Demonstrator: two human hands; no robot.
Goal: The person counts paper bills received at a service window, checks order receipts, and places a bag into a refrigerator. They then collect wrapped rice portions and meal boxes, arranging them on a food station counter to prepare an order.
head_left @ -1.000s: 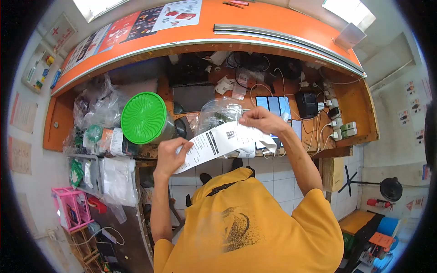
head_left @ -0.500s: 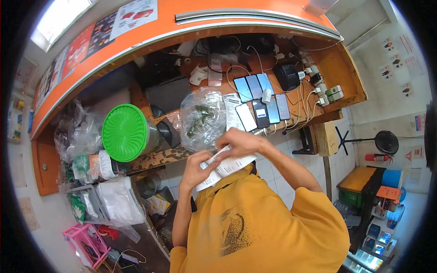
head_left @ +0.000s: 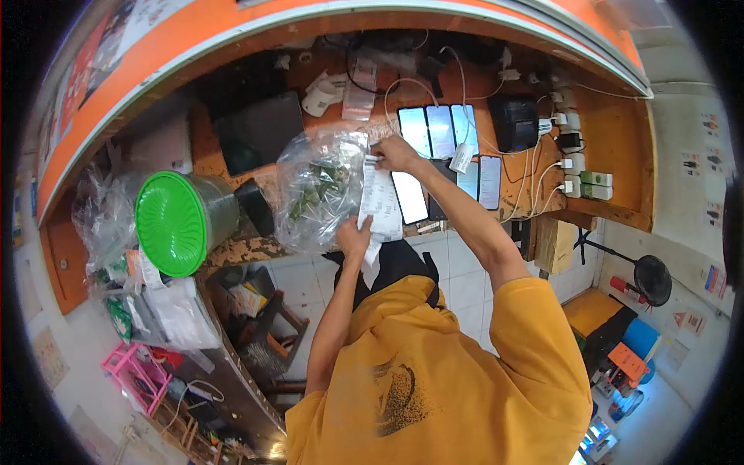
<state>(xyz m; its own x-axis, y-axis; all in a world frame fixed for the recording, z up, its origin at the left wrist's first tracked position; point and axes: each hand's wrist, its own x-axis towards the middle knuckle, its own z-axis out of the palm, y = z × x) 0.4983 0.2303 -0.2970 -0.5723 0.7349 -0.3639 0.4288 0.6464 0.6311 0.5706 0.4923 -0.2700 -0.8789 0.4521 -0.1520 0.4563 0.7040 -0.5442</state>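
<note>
Over the counter, both hands are on a long printed paper receipt (head_left: 378,190). My left hand (head_left: 354,236) pinches its lower left part, beside a white strip that hangs past the counter's front edge. Up at the far end, my right hand (head_left: 395,153) has its fingers closed on the top of the paper. A clear plastic bag (head_left: 322,190) with green leaves inside lies just left of the receipt, close to my left hand. Right of the paper, a phone with a bright white screen (head_left: 410,197) lies partly under my right forearm. Whether a second receipt lies underneath is hard to see.
Several phones (head_left: 440,132) lie in rows with charging cables running to plugs (head_left: 570,163) at the right. A black printer-like box (head_left: 515,124) stands behind. To the left are a green-lidded tub (head_left: 172,223) and a dark flat panel (head_left: 258,132).
Both hands have moved from in front of my body, forward onto the counter, carrying the receipt. My right hand has gone to the paper's far end, and the folded paper now lies stretched lengthwise.
</note>
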